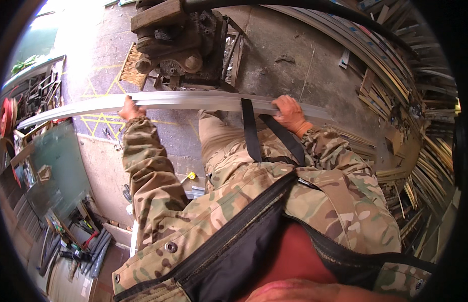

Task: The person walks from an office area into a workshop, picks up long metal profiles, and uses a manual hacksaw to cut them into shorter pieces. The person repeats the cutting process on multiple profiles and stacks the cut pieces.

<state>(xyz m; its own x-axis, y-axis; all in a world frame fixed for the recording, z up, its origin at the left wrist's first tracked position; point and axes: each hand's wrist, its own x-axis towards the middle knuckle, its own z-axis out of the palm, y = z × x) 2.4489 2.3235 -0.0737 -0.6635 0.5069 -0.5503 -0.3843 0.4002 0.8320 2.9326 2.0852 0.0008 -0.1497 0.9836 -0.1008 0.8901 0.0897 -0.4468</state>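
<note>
A long, pale metal profile (193, 100) lies crosswise in front of my body, running from the far left to beyond my right side. My left hand (131, 108) is closed on its near edge, thumb up against the side. Farther right, my right hand (293, 115) grips the same profile, with its fingers over the top. Both sleeves are camouflage cloth. Two black straps (250, 131) hang from my jacket, and one overlaps the profile. The undersides of both grips are hidden.
A dark, grimy machine (181, 48) stands just beyond the profile. Stacks of long strips (365, 55) line the right side. At left are a glass sheet (58, 166), a red coil (7, 117) and grey tubes (97, 251). A yellow tape measure (191, 175) lies beside my left forearm.
</note>
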